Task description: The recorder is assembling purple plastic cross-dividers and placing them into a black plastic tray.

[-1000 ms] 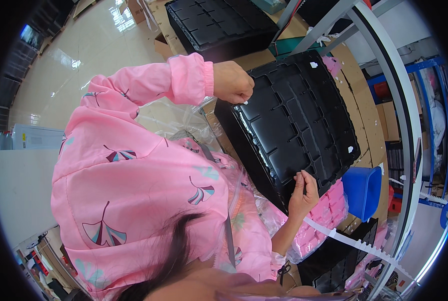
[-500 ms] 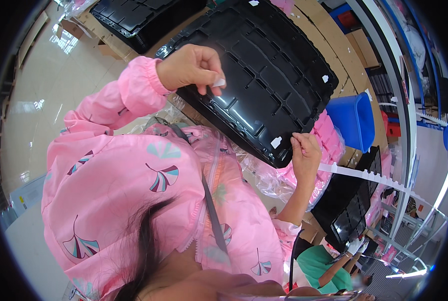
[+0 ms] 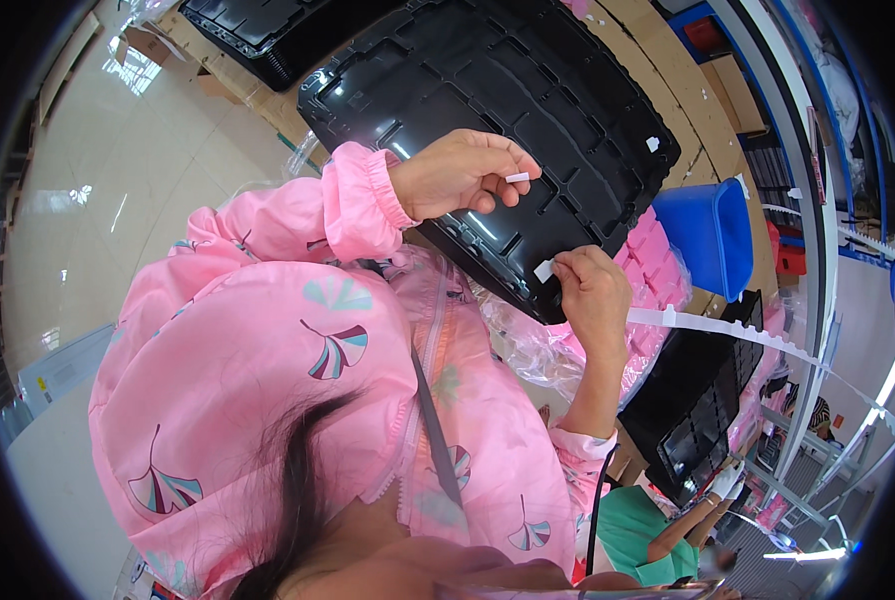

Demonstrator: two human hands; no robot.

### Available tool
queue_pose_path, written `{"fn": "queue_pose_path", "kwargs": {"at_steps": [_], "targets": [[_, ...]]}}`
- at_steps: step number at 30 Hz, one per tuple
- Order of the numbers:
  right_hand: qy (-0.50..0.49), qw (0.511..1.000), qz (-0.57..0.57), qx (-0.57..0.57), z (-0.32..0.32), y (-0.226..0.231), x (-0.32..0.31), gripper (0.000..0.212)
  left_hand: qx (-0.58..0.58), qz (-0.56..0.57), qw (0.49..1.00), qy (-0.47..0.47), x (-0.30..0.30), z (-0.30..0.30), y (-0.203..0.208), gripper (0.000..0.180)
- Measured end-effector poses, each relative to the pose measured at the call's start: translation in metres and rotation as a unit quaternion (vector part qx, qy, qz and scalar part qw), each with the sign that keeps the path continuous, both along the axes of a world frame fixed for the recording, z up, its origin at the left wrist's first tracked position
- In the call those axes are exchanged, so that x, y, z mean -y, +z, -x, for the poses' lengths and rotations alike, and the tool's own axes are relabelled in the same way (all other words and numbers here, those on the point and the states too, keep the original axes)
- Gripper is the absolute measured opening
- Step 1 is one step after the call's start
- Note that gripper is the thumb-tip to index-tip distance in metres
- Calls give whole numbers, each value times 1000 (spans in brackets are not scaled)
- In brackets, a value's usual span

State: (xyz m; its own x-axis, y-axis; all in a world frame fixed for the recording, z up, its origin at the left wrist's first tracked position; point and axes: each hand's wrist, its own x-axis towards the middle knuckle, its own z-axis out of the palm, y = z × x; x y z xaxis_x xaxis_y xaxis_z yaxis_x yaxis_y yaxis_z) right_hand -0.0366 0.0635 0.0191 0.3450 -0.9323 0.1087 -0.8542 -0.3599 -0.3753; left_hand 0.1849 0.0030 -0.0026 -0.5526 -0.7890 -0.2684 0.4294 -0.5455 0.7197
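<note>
A stack of black moulded plastic trays (image 3: 447, 80) lies in front of me, its top ribbed and glossy. Above the tray, my left hand (image 3: 467, 175) pinches a small white piece (image 3: 517, 178), seen nearly edge-on, between thumb and fingers. At the tray's near right corner, my right hand (image 3: 594, 290) has its thumb and fingertips closed at the edge of a white sticker-like piece (image 3: 544, 270). The fingers cover part of that piece; whether it is lifted is hard to see. Another white piece (image 3: 652, 144) sits near the tray's far right corner.
To the right stand a blue bin (image 3: 705, 240) and pink trays (image 3: 652, 262) in clear plastic wrap. A white notched strip (image 3: 727, 328) crosses there, with more black trays (image 3: 692, 440) below. Further black trays (image 3: 267, 40) are at the upper left. A person in green (image 3: 632, 530) works lower right.
My left hand has moved right across the tray with the small white piece. My right hand has shifted left and up, and its fingers now meet the corner white piece.
</note>
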Motion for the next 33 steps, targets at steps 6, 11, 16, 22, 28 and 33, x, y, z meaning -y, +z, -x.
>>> {"fn": "queue_pose_path", "kwargs": {"at_steps": [6,11,16,22,28,33], "targets": [[-2,999,-1,-32,-4,3,-1,4,-28,-53,998,26,-4,9,1,17],[12,999,-6,-35,-3,2,1,3,-1,-33,999,41,-8,15,1,21],[58,996,51,-36,1,-8,2,4,8,-6,999,42,-8,16,-5,20],[85,994,72,15,4,-6,-7,4,9,24,998,52,-10,15,-2,20],[35,997,-34,65,9,0,-7,9,6,37,997,66,-12,15,-2,19],[16,996,-70,60,9,-2,-1,8,3,43,998,48,-10,14,-4,17]]}}
